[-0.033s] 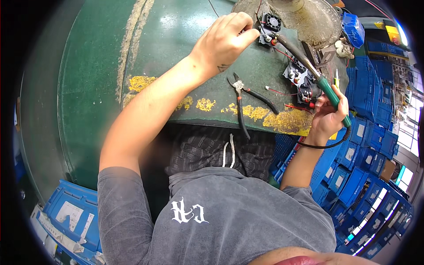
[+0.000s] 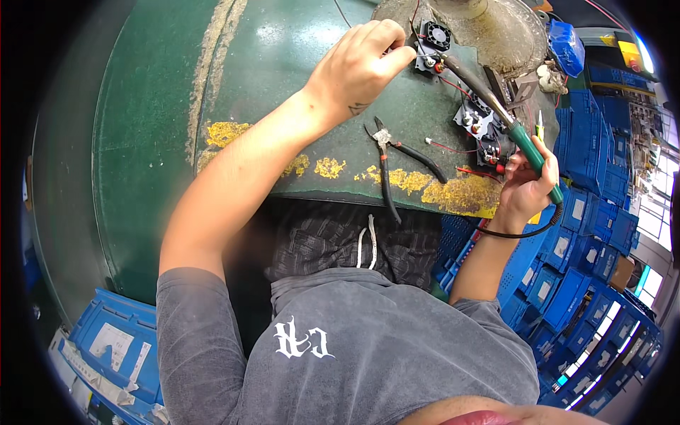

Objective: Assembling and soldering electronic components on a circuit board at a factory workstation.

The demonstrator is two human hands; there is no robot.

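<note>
My right hand (image 2: 525, 185) is wrapped round the green handle of a soldering iron (image 2: 525, 145). Its long metal barrel slants up and left, with the tip at the red and white terminals of a small module with a black fan (image 2: 437, 34). Left of that module, my left hand (image 2: 365, 60) is closed in a pinch. A thin solder wire (image 2: 343, 13) runs into it from the top and pokes out toward the terminals. Fingers hide part of the wire. More modules (image 2: 476, 117) with red and black leads lie between the iron and the table's front edge.
Black-handled cutting pliers (image 2: 383, 149) lie open on the green table (image 2: 283, 71), handles over its front edge. A crusted round base (image 2: 496, 32) and a blue object (image 2: 566, 48) are at the back right. Blue bins (image 2: 567, 241) stack at right; a blue crate (image 2: 117, 340) stands lower left.
</note>
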